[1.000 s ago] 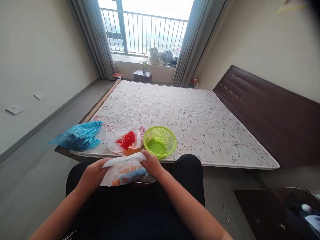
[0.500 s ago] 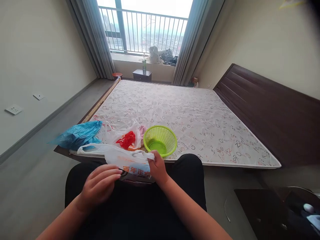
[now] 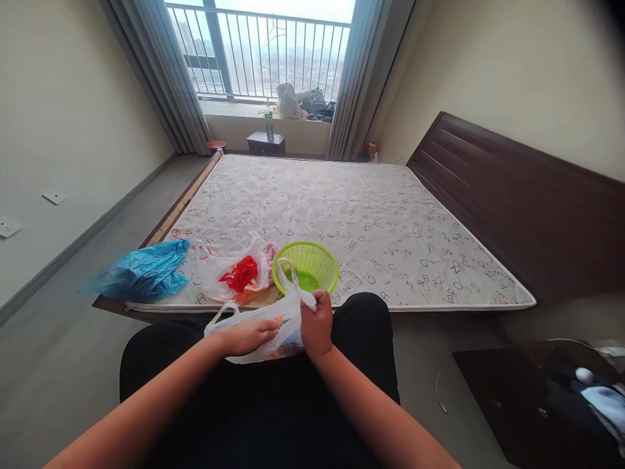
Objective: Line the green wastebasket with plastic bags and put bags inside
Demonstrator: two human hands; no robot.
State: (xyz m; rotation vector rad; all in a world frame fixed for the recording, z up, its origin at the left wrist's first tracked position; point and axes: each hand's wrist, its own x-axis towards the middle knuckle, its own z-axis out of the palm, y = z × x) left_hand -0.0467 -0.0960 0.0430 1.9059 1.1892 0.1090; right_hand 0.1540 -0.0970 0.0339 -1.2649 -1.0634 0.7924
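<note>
My right hand [image 3: 317, 326] is closed around a gathered part of a white plastic bag [image 3: 289, 312], which sits on the near side of the green basket [image 3: 319, 260], its top overlapping the basket's near rim in my view. My left hand [image 3: 250, 335] lies across the front of the bag, fingers close together; I cannot tell whether it grips. The basket rests on the mattress [image 3: 342, 215]; left of it lies a crumpled red bag [image 3: 243, 272] and, farther left, a blue bag [image 3: 151, 272].

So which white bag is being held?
The nearer white bag, in the right hand; the other white bag lies on the mattress beside the blue bag.
</note>
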